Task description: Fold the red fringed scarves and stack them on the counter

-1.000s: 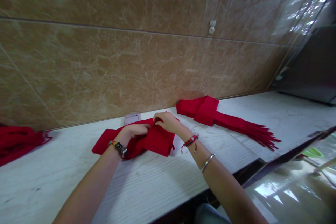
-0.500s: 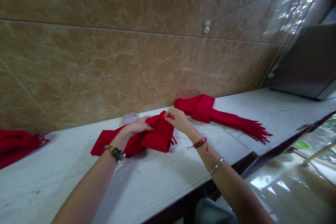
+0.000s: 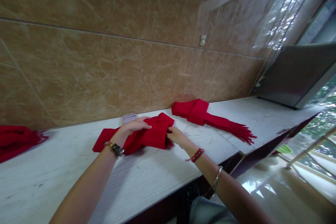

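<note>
A red scarf (image 3: 156,136) lies folded and bunched on the white counter in front of me. My left hand (image 3: 132,126) holds its upper left part, with the thumb over the cloth and the other fingers along the top edge. At the right end of the fold, my right hand (image 3: 175,135) has its fingers closed at the opening, and the fingertips are partly hidden in the cloth. Behind and to the right lies a second red scarf (image 3: 198,112), wrapped into a loop with its fringed tail stretched out to the right.
A phone (image 3: 129,118) lies against the tiled wall (image 3: 105,77) behind my left hand. More red cloth (image 3: 18,141) is heaped at the far left. A large grey box-like object (image 3: 294,75) stands at the counter's right end. The counter's front edge (image 3: 168,196) runs close to me.
My right hand has moved from the top of the folded scarf down to the opening at its right end. The fringe strands that stuck out there are now mostly covered. My left hand stays in place.
</note>
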Motion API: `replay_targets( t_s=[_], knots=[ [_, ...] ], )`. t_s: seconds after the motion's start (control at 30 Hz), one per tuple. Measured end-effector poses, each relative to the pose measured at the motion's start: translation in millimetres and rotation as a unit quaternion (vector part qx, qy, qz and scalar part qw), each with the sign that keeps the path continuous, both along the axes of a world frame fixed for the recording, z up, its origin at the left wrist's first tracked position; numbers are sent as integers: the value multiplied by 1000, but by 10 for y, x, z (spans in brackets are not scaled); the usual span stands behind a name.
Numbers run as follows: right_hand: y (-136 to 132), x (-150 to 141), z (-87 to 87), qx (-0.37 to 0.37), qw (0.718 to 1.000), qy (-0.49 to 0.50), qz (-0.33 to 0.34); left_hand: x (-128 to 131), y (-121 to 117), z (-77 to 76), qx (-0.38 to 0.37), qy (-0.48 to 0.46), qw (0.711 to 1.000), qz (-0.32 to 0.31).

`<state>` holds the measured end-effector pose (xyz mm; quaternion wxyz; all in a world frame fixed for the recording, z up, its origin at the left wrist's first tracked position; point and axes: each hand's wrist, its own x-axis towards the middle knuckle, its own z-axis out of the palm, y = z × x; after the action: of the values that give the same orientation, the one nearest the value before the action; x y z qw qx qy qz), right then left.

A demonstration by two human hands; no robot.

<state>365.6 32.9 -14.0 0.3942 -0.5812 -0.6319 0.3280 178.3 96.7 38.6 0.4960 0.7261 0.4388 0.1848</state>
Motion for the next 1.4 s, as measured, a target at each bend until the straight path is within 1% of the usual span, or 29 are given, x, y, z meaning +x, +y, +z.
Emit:
replay_targets(
  t_s=[0.1,0.2,0.3,0.37,0.43,0.5,0.57,0.63,0.7,0.73,0.8,0.83,0.87,0.9,1.0,1.07,1.17,1.23,1.3,1.4],
  knots=[
    [-90,19,51,-14,994,103,12,-33,29,-8,-23,-6,1000,2],
    [-273,64,161,-25,983,179,11,-56,-1,45,-27,-11,1000,11],
    [-470,167,286,23,979,204,8,-82,-66,141,-31,-18,999,-4],
    [-539,272,319,63,978,198,-27,-99,-97,191,-27,-12,999,-27],
    [-535,390,286,84,979,161,-94,-103,-113,207,-18,8,999,-47],
    [-483,501,209,85,981,92,-148,-82,-127,194,-16,29,998,-55],
    [-424,586,137,93,983,10,-161,-32,-155,167,-24,31,998,-44],
    [-389,631,114,130,980,-57,-142,35,-208,145,-53,5,998,-37],
    [-379,630,145,152,979,-107,-86,101,-279,133,-92,-30,994,-46],
    [-378,614,170,142,981,-123,-40,127,-319,128,-110,-41,992,-54],
    [-369,563,208,85,985,-134,72,155,-403,115,-133,-50,988,-65],
    [-358,533,213,59,982,-133,117,156,-445,102,-138,-53,987,-67],
    [-342,505,206,45,980,-132,141,149,-485,85,-138,-61,986,-67],
    [-322,480,189,44,980,-134,143,137,-523,61,-137,-74,986,-66],
    [-272,425,116,78,982,-151,87,89,-608,-36,-128,-127,982,-55],
    [-277,392,95,115,978,-166,55,71,-634,-103,-116,-149,981,-35],
    [-358,323,148,216,959,-183,-17,81,-640,-152,-73,-149,986,0],
    [-428,271,223,267,946,-178,-54,96,-641,-134,-44,-139,989,3],
    [-470,233,292,255,952,-159,-60,97,-644,-87,-24,-133,991,-6],
    [-436,229,339,196,973,-102,-72,61,-639,-18,11,-129,991,-10]
  ],
)
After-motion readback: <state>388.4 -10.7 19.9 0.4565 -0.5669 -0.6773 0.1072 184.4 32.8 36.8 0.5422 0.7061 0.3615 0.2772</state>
